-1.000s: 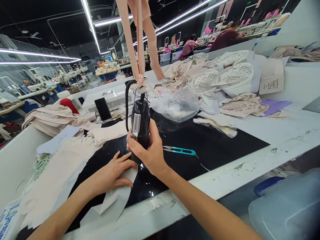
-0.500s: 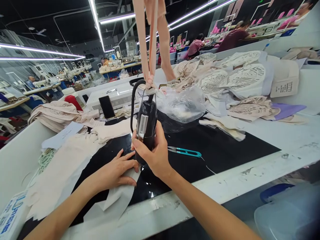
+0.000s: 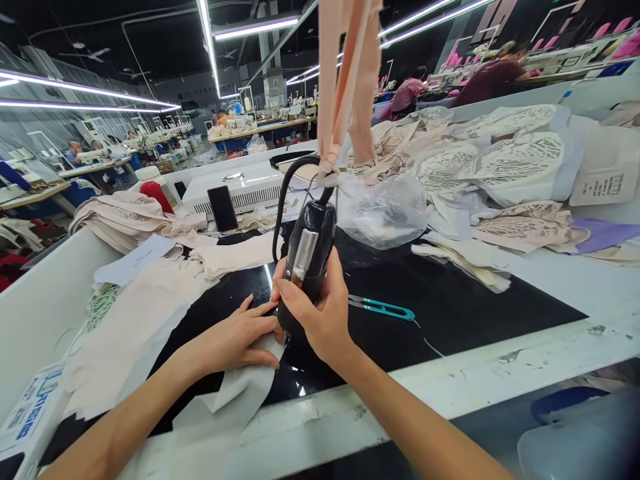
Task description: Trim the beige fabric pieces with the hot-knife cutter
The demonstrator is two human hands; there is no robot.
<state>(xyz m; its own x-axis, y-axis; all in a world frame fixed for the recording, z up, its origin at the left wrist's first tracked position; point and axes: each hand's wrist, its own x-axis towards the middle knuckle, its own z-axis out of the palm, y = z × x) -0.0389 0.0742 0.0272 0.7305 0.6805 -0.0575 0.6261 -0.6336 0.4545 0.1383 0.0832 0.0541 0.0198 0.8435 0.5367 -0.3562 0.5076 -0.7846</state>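
My right hand (image 3: 323, 307) is wrapped round the body of a black corded electric hand tool (image 3: 313, 243), with its top leaning right. Peach fabric strips (image 3: 345, 80), knotted at a wire loop, hang down to the tool's top. The tool's lower tip meets the edge of a pale grey-white fabric piece (image 3: 245, 390), though the fingers partly hide it. Flat on that piece lies my left hand (image 3: 240, 343), fingers stretched and spread, close beside the tip. Thread snips (image 3: 383, 308) with teal handles rest on the black work surface (image 3: 425, 293) to the right.
A phone (image 3: 223, 208) leans against a white vented box (image 3: 195, 193). Beige fabric (image 3: 135, 327) covers the left side. Behind the tool lies a clear plastic bag (image 3: 385, 210), with piled lace-patterned pieces (image 3: 520, 157) to its right. A white table edge (image 3: 480, 360) runs in front.
The tool has tilted, its top swinging to the right while its tip stays near the fabric edge. The whole view has shifted slightly, and my left hand still lies on the fabric.
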